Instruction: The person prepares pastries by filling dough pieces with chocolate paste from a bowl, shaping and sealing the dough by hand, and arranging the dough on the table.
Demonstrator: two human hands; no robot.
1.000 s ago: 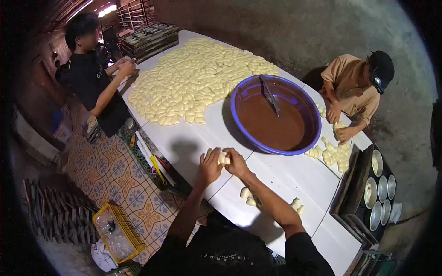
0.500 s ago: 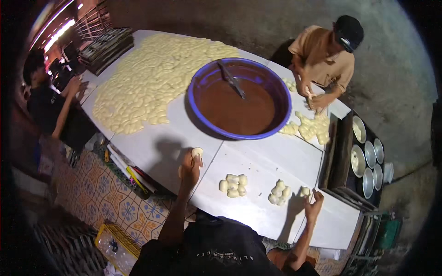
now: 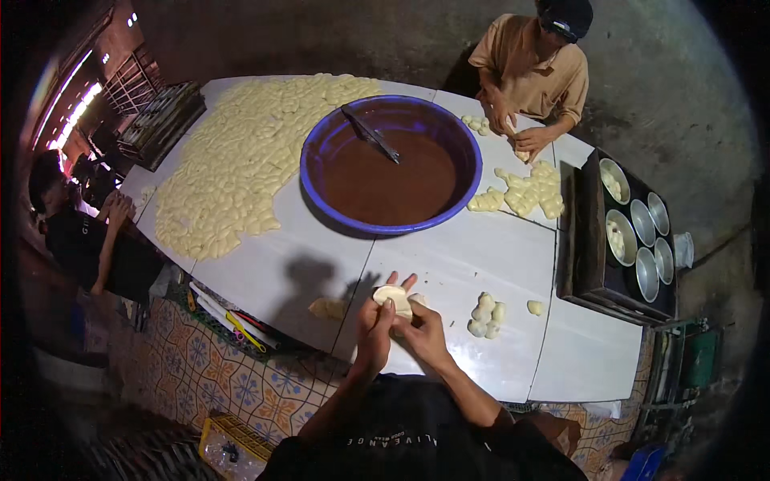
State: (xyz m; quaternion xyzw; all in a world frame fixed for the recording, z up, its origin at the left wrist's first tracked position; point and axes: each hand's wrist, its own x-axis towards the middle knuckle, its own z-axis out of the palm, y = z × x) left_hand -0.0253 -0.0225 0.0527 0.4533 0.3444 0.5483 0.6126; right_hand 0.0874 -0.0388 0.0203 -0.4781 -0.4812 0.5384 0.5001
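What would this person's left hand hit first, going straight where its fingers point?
Past the flat dough piece it holds, the left hand would probably meet the purple bowl, though depth is unclear.

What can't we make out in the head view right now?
- Underside of the flat dough piece: hidden in the head view by the left hand.
- Floor of the purple basin: covered in the head view by the brown contents.
- Yellow crate: cut off by the head view's lower edge.
- Anything in the left co-worker's hands: too small and dim in the head view.
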